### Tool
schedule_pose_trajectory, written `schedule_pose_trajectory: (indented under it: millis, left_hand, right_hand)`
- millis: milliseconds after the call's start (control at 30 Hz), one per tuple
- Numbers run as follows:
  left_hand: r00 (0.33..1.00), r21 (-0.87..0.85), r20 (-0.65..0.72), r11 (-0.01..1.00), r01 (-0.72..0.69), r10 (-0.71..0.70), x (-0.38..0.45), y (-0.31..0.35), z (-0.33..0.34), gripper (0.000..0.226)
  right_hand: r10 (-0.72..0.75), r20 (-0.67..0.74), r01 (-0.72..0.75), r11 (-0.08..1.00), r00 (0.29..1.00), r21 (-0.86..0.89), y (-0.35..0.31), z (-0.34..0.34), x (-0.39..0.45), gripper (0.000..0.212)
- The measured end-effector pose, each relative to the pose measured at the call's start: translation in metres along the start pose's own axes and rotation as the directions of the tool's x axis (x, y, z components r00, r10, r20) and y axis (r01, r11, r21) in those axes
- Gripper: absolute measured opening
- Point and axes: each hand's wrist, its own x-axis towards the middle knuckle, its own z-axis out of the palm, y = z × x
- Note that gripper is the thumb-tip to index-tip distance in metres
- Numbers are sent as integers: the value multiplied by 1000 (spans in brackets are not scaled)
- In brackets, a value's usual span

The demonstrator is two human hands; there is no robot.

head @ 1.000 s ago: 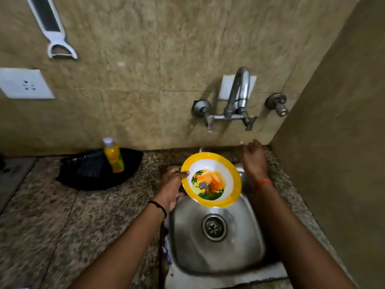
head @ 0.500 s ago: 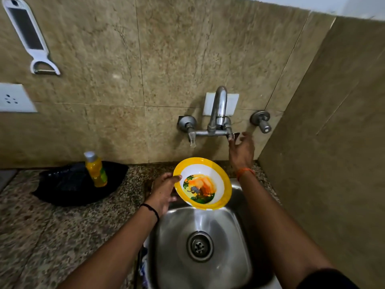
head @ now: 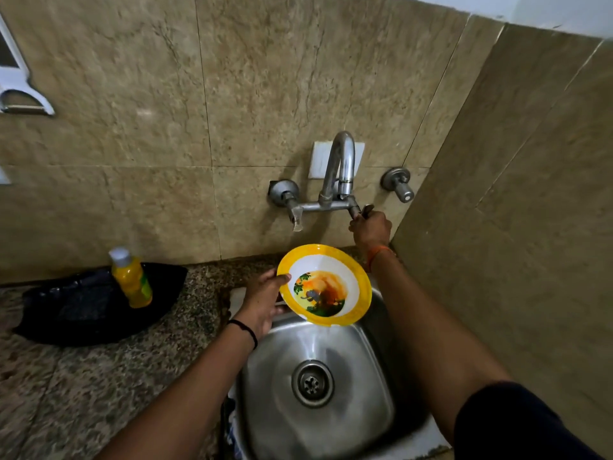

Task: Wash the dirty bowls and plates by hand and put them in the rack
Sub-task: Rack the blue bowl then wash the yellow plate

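Note:
A yellow-rimmed bowl (head: 323, 284) with a printed picture and brownish residue inside is tilted over the back of the steel sink (head: 365, 403). My left hand (head: 263, 298) grips its left rim, thumb on the edge. My right hand (head: 370, 229) is raised to the wall tap (head: 335, 180) and closed around its right lever handle. No water stream is visible from the spout.
A yellow liquid bottle (head: 131, 277) stands on a black tray (head: 83, 307) on the granite counter (head: 83, 386) to the left. A second valve (head: 398, 184) sits right of the tap. A tiled side wall (head: 514, 210) closes in the right.
My right hand rose from the sink's back edge to the tap's right handle and closed on it. The bowl stayed in my left hand over the sink.

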Motion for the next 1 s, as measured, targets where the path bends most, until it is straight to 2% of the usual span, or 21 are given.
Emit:
schedule_pose_trajectory:
  millis: [333, 500, 700, 767, 833, 900, 933, 967, 1000]
  left_hand:
    - [1000, -36, 13, 999, 17, -16, 5, -10, 6, 27]
    - [998, -89, -57, 996, -1, -4, 5, -17, 10, 31]
    - [987, -136, -160, 990, -37, 15, 0, -20, 16, 25]
    - [982, -142, -186, 989, -49, 22, -2, -22, 17, 24]
    - [979, -142, -200, 988, -53, 23, -3, -25, 16, 26]
    - [974, -139, -223, 989, -54, 21, -3, -27, 18, 28]
    - [972, -142, -236, 988, -53, 19, -3, -28, 19, 28]
    - [969, -141, -248, 989, -52, 16, -2, -30, 19, 30]
    - [967, -129, -252, 990, -50, 16, -2, -31, 20, 31]
  right_hand:
    - [50, 35, -50, 999, 998, -10, 5, 0, 9, 28]
    - [3, 44, -1, 999, 999, -38, 12, 1, 12, 31]
    - [61, 98, -70, 993, 993, 94, 12, -3, 12, 28]
    - [23, 130, -36, 995, 991, 96, 13, -7, -2, 33]
    - [-69, 186, 67, 998, 980, 18, 21, -10, -34, 48]
    - [-228, 295, 258, 964, 928, -66, 42, -12, -79, 61]
    - [-343, 402, 406, 910, 849, -80, 54, -14, -102, 59]
    - [-439, 536, 565, 821, 721, -87, 68, -15, -117, 55]
    - [-474, 667, 696, 712, 574, -93, 80, -17, -125, 51]
